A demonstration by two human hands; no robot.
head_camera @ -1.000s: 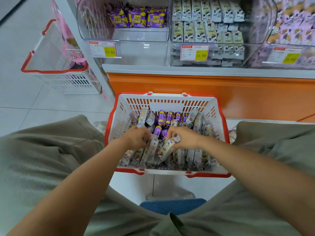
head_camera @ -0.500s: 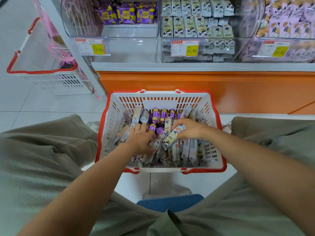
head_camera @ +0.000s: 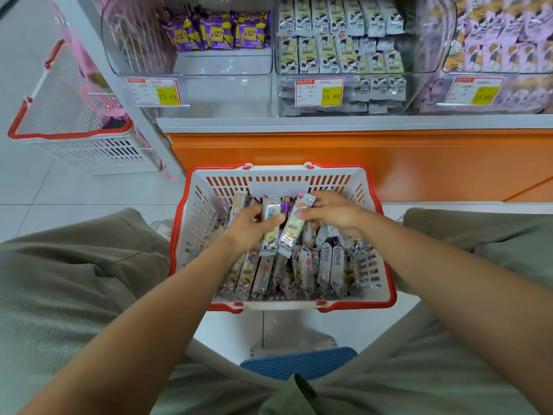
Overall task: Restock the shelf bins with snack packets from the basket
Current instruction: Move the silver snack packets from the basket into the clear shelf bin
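A white basket with a red rim (head_camera: 386, 244) stands on the floor between my knees, holding several grey and purple snack packets (head_camera: 326, 265). My left hand (head_camera: 250, 224) grips a grey packet (head_camera: 270, 209) upright above the pile. My right hand (head_camera: 335, 214) grips another grey and cream packet (head_camera: 294, 227) beside it. Both hands are over the far half of the basket. Above, clear shelf bins hold purple packets (head_camera: 215, 32) at left and grey packets (head_camera: 338, 49) in the middle bin.
An orange shelf base (head_camera: 329, 151) stands right behind the basket. A second red-rimmed basket (head_camera: 74, 136) sits at the far left on the tiled floor. Price tags (head_camera: 318, 92) hang on the bin fronts. A blue stool edge (head_camera: 299, 362) shows below.
Both hands rose and moved toward the far side of the basket, each lifting a packet out of the pile. The view tilted slightly upward.
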